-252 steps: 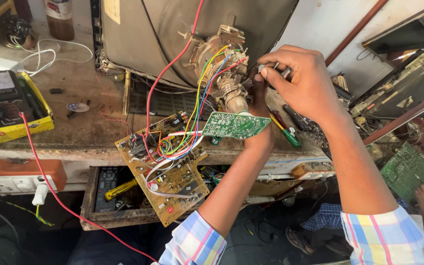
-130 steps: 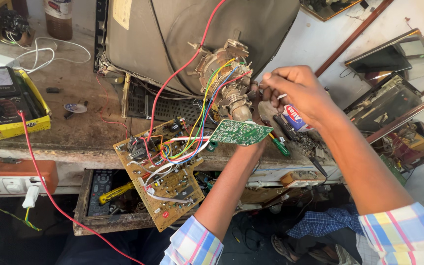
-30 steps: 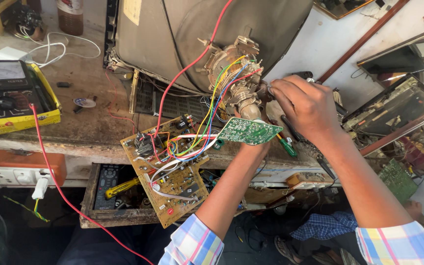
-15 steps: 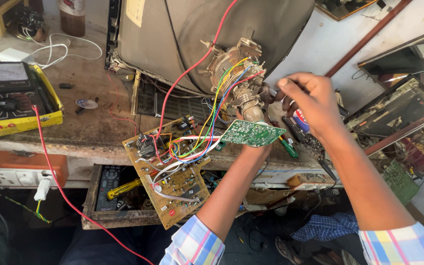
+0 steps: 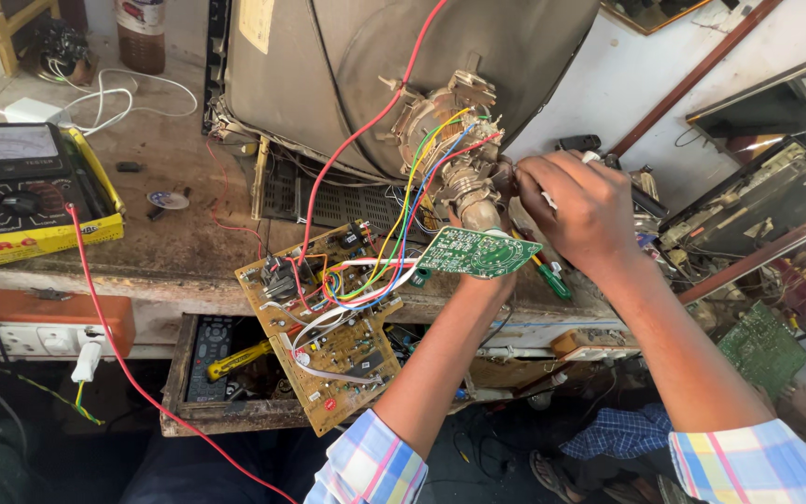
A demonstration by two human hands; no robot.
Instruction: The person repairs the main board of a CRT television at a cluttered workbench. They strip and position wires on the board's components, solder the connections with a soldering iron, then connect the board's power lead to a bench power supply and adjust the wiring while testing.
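My left forearm rises from below, and my left hand is mostly hidden behind a small green circuit board at the neck of a grey picture tube. I cannot see what its fingers grip. My right hand is curled just right of the neck, closed on a small object; only white bits of it show. Coloured wires run from the neck down to a brown main board that hangs over the bench edge.
A black meter in a yellow case lies at the left with a red lead. An orange socket strip is below it. An open drawer holds a remote and a yellow screwdriver. Circuit boards and chassis parts crowd the right.
My right hand has come down and left, closer to the tube neck, and the red and blue label in its fingers no longer shows. The left arm stays under the green board.
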